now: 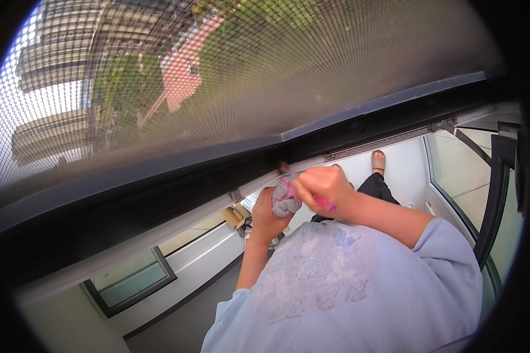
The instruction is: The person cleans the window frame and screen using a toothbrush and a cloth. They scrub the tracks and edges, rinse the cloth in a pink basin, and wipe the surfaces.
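My left hand is closed around a bunched grey cloth, which pokes out past the fingers. Pink cord or trim runs over the cloth. My right hand is blurred and grips a pink object whose end shows below the fingers; it is too blurred to say what it is. Both hands are close together in front of my chest, beside the dark window frame. Whether the pink object joins the pink trim on the cloth cannot be seen.
An insect screen fills the upper view, with buildings and trees beyond it. A metal window stay spans the opening at right, near an open sash. A cardboard box lies below left. My sandalled foot rests on the white floor.
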Available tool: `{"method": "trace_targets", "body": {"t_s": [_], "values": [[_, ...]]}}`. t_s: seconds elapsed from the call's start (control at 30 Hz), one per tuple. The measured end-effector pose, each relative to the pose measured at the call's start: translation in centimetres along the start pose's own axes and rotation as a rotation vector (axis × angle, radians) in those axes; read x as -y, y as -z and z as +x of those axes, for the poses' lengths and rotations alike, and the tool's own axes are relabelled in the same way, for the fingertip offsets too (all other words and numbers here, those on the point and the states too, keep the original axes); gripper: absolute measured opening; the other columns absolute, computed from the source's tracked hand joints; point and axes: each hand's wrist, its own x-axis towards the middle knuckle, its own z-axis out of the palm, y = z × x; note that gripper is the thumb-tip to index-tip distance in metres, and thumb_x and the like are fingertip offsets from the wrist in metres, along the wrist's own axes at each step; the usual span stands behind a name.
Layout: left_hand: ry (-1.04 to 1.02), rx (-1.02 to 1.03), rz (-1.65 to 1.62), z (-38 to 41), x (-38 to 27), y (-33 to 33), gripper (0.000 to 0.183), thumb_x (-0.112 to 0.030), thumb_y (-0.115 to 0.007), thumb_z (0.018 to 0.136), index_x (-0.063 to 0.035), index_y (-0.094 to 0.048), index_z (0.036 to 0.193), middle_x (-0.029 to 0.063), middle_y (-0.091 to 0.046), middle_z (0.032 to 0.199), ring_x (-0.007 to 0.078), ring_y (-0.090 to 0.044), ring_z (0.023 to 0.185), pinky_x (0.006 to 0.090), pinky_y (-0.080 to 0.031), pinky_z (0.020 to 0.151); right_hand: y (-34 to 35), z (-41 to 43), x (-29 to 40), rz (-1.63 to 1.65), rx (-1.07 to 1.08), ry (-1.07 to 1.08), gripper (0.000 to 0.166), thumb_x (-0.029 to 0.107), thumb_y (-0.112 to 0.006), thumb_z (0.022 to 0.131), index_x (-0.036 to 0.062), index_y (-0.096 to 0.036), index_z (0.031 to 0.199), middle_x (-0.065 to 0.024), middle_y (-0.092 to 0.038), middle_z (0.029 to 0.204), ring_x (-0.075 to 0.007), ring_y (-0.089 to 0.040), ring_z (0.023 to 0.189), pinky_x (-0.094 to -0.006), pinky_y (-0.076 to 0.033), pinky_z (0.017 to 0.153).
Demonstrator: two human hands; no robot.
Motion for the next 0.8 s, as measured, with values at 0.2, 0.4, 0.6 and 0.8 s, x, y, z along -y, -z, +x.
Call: {"method": "trace_targets", "body": {"t_s": [0.2,0.4,0.6,0.8], "values": [[-0.019,-0.022,-0.018,-0.2,0.0,0.0,0.046,-0.017,-0.085,0.066,-0.0040,-0.058,0.102,0.0134,-0.060,0.092,0.0340,-0.062,0.083,0.0397,-0.050,0.070,1.0,0.9,-0.5,0.326,-0.201,-0.378,0.029,0.006,-0.057,0.093,0.0010,-0.049,0.066,-0.0096,-0.045,0.054,-0.0227,-0.051,0.045,-0.0343,-0.038,0.042],[-0.003,-0.014,-0.031,-0.3,-0.9,-0.1,0.043,-0.016,-0.085,0.066,-0.0042,-0.059,0.099,0.0126,-0.060,0.091,0.0334,-0.061,0.082,0.0392,-0.049,0.070,0.0,0.8,0.7,0.271,-0.167,-0.230,0.022,0.003,-0.059,0.089,0.0001,-0.052,0.069,-0.0103,-0.048,0.057,-0.0237,-0.054,0.048,-0.0330,-0.042,0.046],[0.012,-0.016,-0.037,-0.4,-1.3,-0.2,0.043,-0.016,-0.085,0.067,-0.0042,-0.058,0.099,0.0120,-0.060,0.091,0.0327,-0.062,0.082,0.0389,-0.050,0.069,-0.2,0.3,0.5,0.217,-0.135,-0.302,0.025,0.009,-0.055,0.095,-0.0020,-0.056,0.073,-0.0096,-0.057,0.062,-0.0179,-0.060,0.054,-0.0285,-0.049,0.050],[-0.005,-0.020,-0.038,-0.3,-1.5,-0.1,0.043,-0.015,-0.084,0.068,-0.0035,-0.058,0.101,0.0122,-0.061,0.091,0.0326,-0.063,0.081,0.0387,-0.050,0.069,-0.3,1.4,2.8,0.531,-0.242,-0.390,0.027,0.009,-0.055,0.096,-0.0003,-0.055,0.071,-0.0115,-0.061,0.064,-0.0210,-0.060,0.052,-0.0311,-0.046,0.048]]}}
